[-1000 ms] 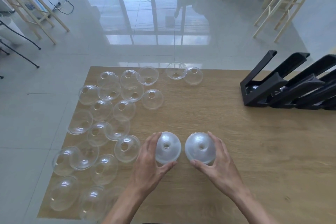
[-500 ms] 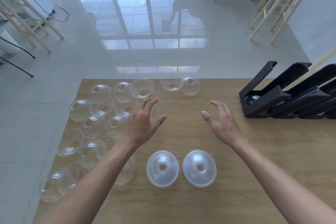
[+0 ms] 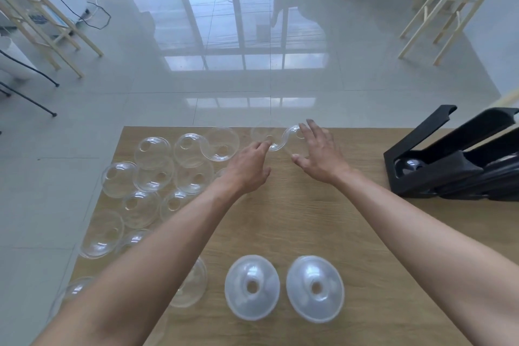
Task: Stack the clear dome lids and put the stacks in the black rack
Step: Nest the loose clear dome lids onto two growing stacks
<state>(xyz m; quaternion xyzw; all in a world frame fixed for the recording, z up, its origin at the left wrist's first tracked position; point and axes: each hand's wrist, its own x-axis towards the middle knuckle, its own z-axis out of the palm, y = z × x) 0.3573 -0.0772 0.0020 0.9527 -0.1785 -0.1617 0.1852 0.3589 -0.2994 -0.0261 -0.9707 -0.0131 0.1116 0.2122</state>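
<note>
While both my hands, left and right, reach open and empty, each grip should pinch one far clear plastic dome lid by its rim.

Two stacks of clear dome lids side by side at near table edge, domes up, holes on top: left stack, right stack; just apart; milky from nesting; loose clear lids scattered over left part of table, many overlapping; two far lids at far edge, touching; black rack at right, slanted channels, one lid visible in lower end.
</note>
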